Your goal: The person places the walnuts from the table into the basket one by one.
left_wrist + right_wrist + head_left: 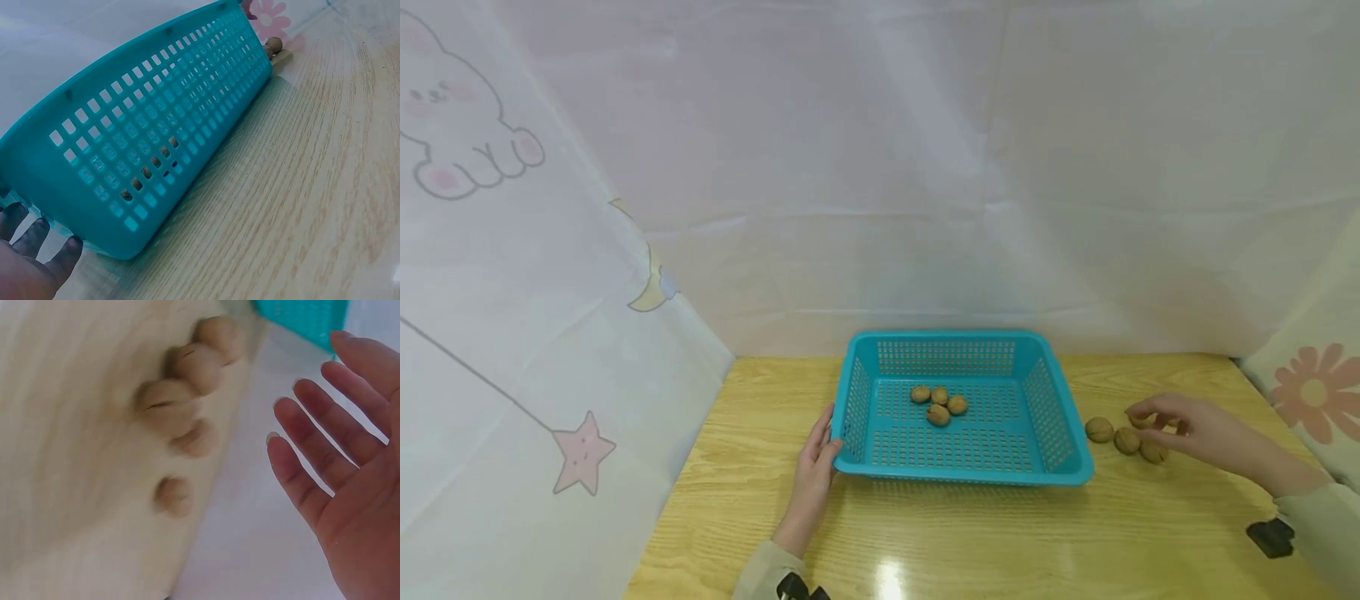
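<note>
A turquoise plastic basket (962, 478) with perforated walls stands on the wooden table, several walnuts (938, 415) grouped on its floor. At its left end my left hand (811, 479) holds the side, thumb at the rim and fingers against the outer wall. The left wrist view shows those fingers (37, 237) at the basket's end wall (56, 187). My right hand (1202, 437) hovers over more walnuts (1127, 441) to the right of the basket. In the right wrist view its fingers (315, 434) are spread and apart from the walnuts (167, 407), with nothing held.
The pale wooden tabletop (752, 417) reaches back to a white cloth backdrop (925, 208). A patterned cloth wall (497, 333) rises on the left, and another with a flower print (1315, 392) on the right. Dark wrist devices (1272, 537) sit at both sleeves.
</note>
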`<state>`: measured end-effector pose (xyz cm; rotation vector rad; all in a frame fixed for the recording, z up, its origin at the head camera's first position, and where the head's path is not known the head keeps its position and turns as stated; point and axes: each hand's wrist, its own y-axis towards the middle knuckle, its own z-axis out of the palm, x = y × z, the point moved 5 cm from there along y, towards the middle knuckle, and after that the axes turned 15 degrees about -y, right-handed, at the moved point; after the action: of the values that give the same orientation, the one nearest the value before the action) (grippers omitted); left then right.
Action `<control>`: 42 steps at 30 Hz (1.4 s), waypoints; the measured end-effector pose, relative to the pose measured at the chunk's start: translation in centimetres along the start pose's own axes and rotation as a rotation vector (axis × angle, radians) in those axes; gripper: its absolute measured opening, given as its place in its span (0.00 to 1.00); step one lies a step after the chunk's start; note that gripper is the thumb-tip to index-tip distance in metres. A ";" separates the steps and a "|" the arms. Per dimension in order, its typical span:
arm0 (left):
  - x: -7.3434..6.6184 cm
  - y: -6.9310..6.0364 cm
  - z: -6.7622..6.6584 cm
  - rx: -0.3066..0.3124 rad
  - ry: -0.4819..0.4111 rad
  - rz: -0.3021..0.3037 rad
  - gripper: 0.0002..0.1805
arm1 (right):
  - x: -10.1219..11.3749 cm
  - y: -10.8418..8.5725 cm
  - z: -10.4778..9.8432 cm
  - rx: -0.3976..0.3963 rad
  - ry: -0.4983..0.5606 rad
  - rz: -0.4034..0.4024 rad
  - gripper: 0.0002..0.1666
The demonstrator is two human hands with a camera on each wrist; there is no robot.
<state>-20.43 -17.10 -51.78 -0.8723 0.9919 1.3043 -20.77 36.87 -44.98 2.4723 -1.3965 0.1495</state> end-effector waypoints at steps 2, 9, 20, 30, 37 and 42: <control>-0.1 0.1 0.0 -0.001 0.001 0.000 0.35 | -0.8 -0.8 0.6 -0.006 0.020 0.005 0.19; -0.1 0.1 0.1 0.007 -0.010 -0.007 0.34 | -3.3 -2.7 2.5 0.053 0.069 0.080 0.19; -0.1 0.2 0.2 0.006 -0.019 -0.006 0.34 | -5.0 -3.5 4.6 0.118 0.056 0.185 0.21; 0.0 0.1 0.2 0.003 -0.009 -0.006 0.34 | -5.4 -3.5 5.5 0.182 0.060 0.219 0.24; -0.1 0.0 0.2 -0.002 -0.003 -0.008 0.34 | -5.0 -3.6 5.1 0.178 0.059 0.209 0.23; 0.0 0.0 0.2 0.006 0.001 0.001 0.35 | -4.3 -3.6 4.4 0.135 0.050 0.192 0.22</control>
<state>-20.44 -16.96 -51.71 -0.8687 0.9966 1.3011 -20.23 40.81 -50.87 2.4169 -1.6505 0.3555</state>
